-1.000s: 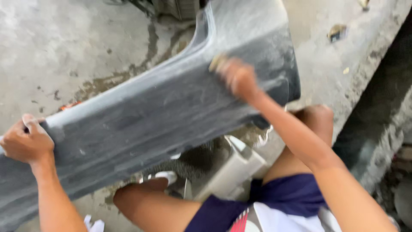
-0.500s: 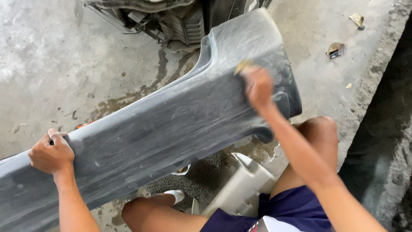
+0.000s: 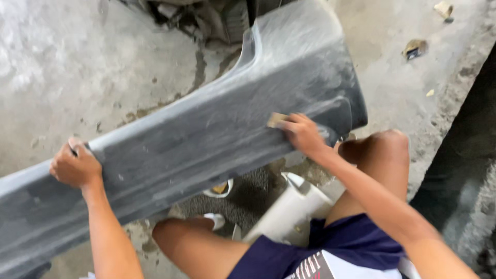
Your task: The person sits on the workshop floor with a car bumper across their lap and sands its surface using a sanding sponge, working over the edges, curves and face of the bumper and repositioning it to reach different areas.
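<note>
A person crouches on a concrete floor (image 3: 77, 62) with a long grey panel (image 3: 206, 139) slanting across the knees, its wide end raised toward the upper right. The left hand (image 3: 75, 166) curls over the panel's upper edge near the lower end, fingers wrapped tight around the rim. The right hand (image 3: 304, 135) presses a small tan sanding pad (image 3: 276, 120) flat against the panel's dusty face, fingers closed on the pad. A white plastic part (image 3: 289, 206) lies beneath, beside a shoe (image 3: 214, 220). Scraps (image 3: 415, 49) dot the floor at the upper right.
</note>
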